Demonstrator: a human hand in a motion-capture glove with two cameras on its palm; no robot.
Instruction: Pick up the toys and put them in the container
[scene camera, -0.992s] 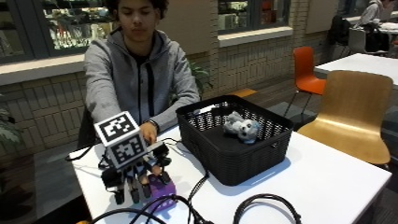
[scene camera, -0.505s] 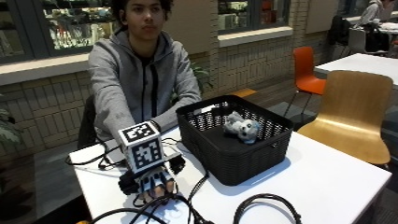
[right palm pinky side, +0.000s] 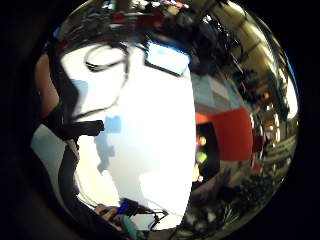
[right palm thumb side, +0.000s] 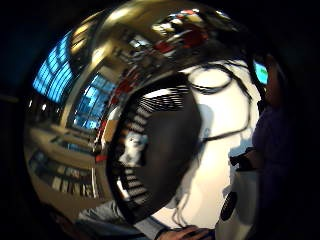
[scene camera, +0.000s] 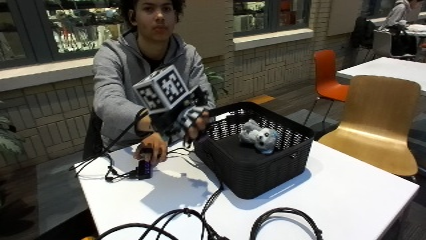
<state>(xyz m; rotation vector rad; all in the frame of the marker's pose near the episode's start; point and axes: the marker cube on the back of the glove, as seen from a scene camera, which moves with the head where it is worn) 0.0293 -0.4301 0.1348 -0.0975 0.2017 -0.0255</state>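
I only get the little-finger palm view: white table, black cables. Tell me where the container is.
Observer: The black woven basket stands on the white table; the gloved right hand hangs in the air beside its corner nearest the person.
Operator: Report what's in it.
Observer: One grey plush toy lies inside.
Operator: Check the thumb-side view.
Observer: The basket's wall fills its middle, close to the palm.
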